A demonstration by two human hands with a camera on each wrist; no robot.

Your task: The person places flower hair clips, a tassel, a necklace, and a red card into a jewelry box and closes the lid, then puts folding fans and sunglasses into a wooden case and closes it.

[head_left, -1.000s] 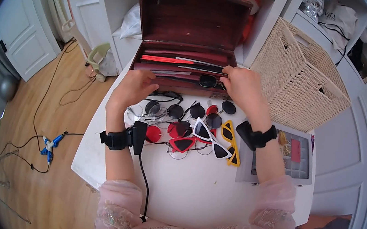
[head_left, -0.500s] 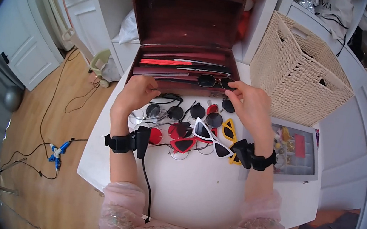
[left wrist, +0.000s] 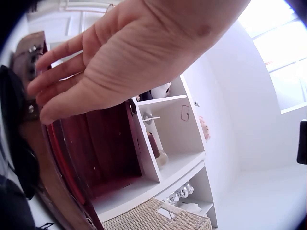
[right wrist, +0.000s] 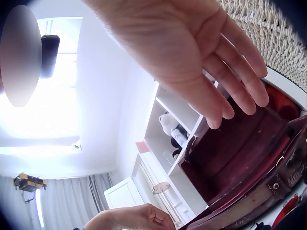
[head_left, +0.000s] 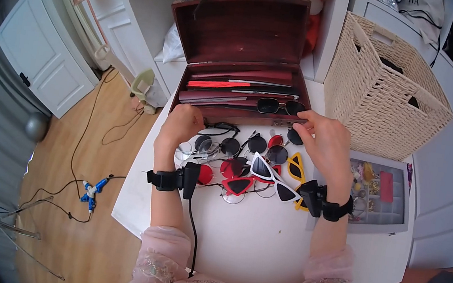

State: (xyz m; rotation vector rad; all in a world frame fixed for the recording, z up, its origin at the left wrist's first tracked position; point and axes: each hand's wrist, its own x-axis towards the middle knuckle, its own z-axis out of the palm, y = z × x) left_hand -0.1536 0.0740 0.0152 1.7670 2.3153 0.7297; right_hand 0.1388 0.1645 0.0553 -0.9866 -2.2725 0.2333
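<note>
Reaches with the left hand (head_left: 180,125) to the front left corner of the wooden chest (head_left: 240,37), fingers loosely straight and slightly spread, pinching nothing visible; perhaps set there to steady the front wall. Reaches with the right hand (head_left: 326,141) to the front right corner of the chest, fingers lightly spread, thumb apart, gripping nothing visible; probably placed so close for the sake of the dark sunglasses (head_left: 268,106), lying inside the chest along its front, toward the right. Cannot tell touch from gap between right fingertips and lens. Seems to rest the sunglasses over the dark red strips (head_left: 198,97), perhaps to leave both lenses uncovered. Tilts back at the rear of the chest with the lid (head_left: 244,46), likely to give access from the front. Spreads across the table (head_left: 243,229), just in front of the chest, white-framed sunglasses (head_left: 262,167), yellow-framed sunglasses (head_left: 295,168) and red-framed sunglasses (head_left: 238,185), overlapping, perhaps for easy reach. Stands the wicker basket (head_left: 347,71) right of the chest, seemingly out of the hands' way.
</note>
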